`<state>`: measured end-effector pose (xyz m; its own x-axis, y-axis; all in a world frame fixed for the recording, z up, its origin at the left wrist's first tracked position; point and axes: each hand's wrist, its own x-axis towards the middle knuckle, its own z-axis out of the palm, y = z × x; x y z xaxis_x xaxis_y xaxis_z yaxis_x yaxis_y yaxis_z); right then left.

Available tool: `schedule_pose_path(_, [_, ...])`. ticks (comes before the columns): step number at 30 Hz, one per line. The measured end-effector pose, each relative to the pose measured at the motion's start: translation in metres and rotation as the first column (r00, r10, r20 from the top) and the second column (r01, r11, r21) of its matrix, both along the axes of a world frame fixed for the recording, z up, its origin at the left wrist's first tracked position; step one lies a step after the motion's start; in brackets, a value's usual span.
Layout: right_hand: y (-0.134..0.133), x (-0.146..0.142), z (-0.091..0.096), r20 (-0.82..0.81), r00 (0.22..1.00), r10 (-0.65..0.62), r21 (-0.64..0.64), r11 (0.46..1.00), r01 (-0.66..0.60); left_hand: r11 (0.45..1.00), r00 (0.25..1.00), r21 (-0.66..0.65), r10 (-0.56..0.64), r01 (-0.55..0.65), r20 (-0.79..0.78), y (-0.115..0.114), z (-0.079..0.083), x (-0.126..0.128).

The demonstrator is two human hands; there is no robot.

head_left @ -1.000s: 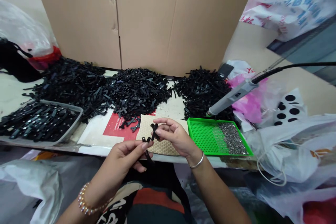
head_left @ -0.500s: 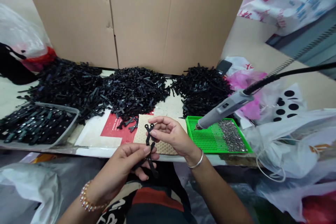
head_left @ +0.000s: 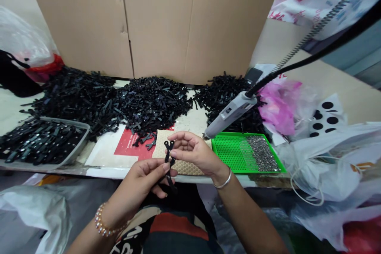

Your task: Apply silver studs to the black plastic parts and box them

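My left hand (head_left: 142, 178) and my right hand (head_left: 193, 151) meet in front of the table edge, both pinched on a pair of thin black plastic strips (head_left: 169, 158) held upright between them. The strips have small round eyelets at their upper ends. Just behind them a beige honeycomb mat (head_left: 181, 164) lies on the table. A grey powered hand tool (head_left: 229, 113) on a black cable hangs with its tip close beside my right hand.
Large heaps of black strips (head_left: 149, 101) cover the back of the table before a cardboard box (head_left: 166, 20). A grey tray (head_left: 44, 141) of strips sits left. A green perforated tray (head_left: 238, 152) with several small metal bits sits right. Plastic bags (head_left: 327, 158) crowd the right.
The hanging tool has swung left, from over the green tray to beside my right hand. The strips have been brought together and upright between my fingers.
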<state>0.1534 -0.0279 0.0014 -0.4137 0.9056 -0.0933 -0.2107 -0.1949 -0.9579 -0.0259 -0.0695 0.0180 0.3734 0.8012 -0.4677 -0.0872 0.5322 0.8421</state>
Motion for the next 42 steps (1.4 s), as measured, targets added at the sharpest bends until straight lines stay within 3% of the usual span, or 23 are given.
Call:
schedule_pose_path(8, [-0.001,0.001,-0.001,0.032,0.999,-0.035,0.008,0.999,0.035,0.998,0.995,0.066,0.03,-0.024,-0.091,0.0,-0.003,0.005])
schedule_pose_path(27, [-0.003,-0.007,-0.008,-0.048,0.992,-0.12,-0.023,0.993,0.119,0.996,0.996,0.031,0.085,-0.085,-0.005,0.004,-0.007,0.003])
schedule_pose_path(30, [-0.006,-0.012,-0.01,-0.086,0.973,-0.215,-0.024,0.977,0.214,0.975,0.975,-0.018,0.22,-0.22,0.02,0.006,-0.011,0.002])
schedule_pose_path(33, [-0.013,-0.02,-0.018,-0.113,0.936,-0.334,-0.05,0.943,0.33,0.897,0.896,-0.051,0.442,-0.44,0.043,0.009,-0.015,0.003])
schedule_pose_path(35, [-0.02,-0.027,-0.026,-0.114,0.92,-0.374,-0.071,0.927,0.368,0.849,0.846,-0.063,0.528,-0.525,0.071,0.011,-0.018,0.004])
schedule_pose_path(39, [-0.035,-0.038,-0.042,-0.081,0.902,-0.423,-0.04,0.906,0.421,0.812,0.805,-0.123,0.583,-0.57,0.113,0.013,-0.023,0.01])
schedule_pose_path(42, [-0.044,-0.039,-0.051,0.058,0.896,-0.44,0.106,0.895,0.433,0.804,0.794,-0.197,0.59,-0.561,0.147,0.013,-0.026,0.014])
